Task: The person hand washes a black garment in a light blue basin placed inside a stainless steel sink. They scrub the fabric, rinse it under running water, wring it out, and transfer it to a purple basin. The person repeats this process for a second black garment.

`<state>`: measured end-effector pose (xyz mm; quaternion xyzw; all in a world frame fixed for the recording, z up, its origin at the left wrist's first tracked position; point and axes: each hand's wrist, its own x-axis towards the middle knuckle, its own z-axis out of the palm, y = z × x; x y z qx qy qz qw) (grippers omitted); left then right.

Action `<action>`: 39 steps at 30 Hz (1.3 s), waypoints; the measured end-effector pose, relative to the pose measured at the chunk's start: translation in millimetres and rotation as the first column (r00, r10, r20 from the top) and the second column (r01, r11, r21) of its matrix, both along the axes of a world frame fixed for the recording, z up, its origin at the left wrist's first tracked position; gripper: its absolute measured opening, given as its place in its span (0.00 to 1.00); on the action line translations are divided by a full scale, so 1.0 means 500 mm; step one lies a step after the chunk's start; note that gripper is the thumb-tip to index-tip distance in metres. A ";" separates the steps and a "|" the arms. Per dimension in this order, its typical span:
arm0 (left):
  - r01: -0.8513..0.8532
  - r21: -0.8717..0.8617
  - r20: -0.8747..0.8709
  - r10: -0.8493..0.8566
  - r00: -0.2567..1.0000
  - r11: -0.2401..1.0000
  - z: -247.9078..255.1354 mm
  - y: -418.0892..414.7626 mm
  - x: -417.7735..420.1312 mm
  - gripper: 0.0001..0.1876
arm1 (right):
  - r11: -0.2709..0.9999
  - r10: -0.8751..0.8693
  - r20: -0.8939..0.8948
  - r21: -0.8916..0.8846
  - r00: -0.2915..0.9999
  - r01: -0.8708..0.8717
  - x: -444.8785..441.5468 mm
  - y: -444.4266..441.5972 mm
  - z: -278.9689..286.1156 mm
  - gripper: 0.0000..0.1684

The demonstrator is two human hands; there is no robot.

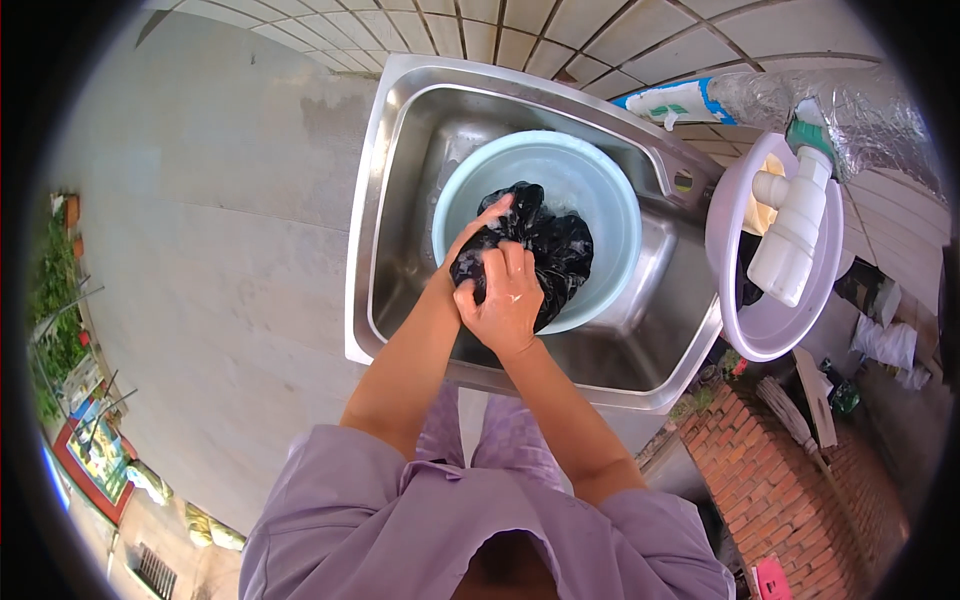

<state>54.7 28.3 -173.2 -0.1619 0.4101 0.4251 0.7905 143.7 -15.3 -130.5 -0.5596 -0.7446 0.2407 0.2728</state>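
A wet black cloth (564, 251) with soap suds on it lies bunched in a pale blue plastic basin (619, 202). The basin stands inside a stainless steel sink (409, 217). My left hand (484, 223) reaches along the cloth's left side and grips it, its fingers partly buried in the folds. Over the near part of the cloth, my right hand (508, 296) is curled with its fingers closed on the fabric. Both hands look wet. Some shallow water shows in the basin beyond the cloth.
On the sink's right edge a lilac basin (720, 247) holds cloth items. Above it hangs a white plastic pipe fitting (787, 240) from a foil-wrapped pipe (840, 112). A tiled wall (517, 37) rises behind the sink. At lower right, a broom (787, 412) lies near brickwork (739, 457).
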 end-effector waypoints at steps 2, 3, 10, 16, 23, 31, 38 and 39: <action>-0.060 0.141 -0.150 0.081 0.985 0.988 -0.084 -0.028 0.002 0.18 | 0.996 -0.072 -0.138 -0.064 0.988 0.064 0.013 0.043 -0.037 0.15; -0.069 0.015 -0.110 0.070 0.992 0.998 -0.101 -0.025 0.003 0.17 | 0.961 -0.162 -0.157 -0.248 0.974 0.120 0.030 0.079 -0.047 0.16; 0.411 -0.101 -0.794 -0.323 0.516 0.906 -0.087 -0.016 -0.021 0.51 | 0.862 -0.327 0.309 -0.291 0.893 0.416 0.192 0.132 -0.169 0.32; 0.873 -0.173 -0.933 -0.361 0.004 0.456 -0.101 0.037 0.018 0.51 | 0.849 0.010 0.433 -0.480 0.901 0.221 0.177 0.192 -0.262 0.26; 0.130 -0.039 -0.081 -0.133 0.988 0.991 -0.071 0.051 -0.040 0.38 | 0.981 0.096 -0.041 -0.168 0.995 -0.101 0.023 0.039 -0.044 0.16; 0.402 0.068 -0.504 -0.317 0.804 0.913 -0.043 0.009 0.044 0.41 | 0.706 -0.264 0.354 -0.564 0.897 0.430 0.151 0.222 -0.183 0.20; 0.788 -0.465 -0.885 -0.231 -0.404 0.404 -0.136 -0.009 0.003 0.40 | 0.975 0.060 0.517 -0.215 0.854 0.061 0.146 0.102 -0.181 0.37; 0.815 -0.394 -0.919 -0.175 -0.353 0.426 -0.137 -0.007 0.011 0.41 | 0.950 0.052 0.454 -0.298 0.890 0.097 0.156 0.124 -0.195 0.34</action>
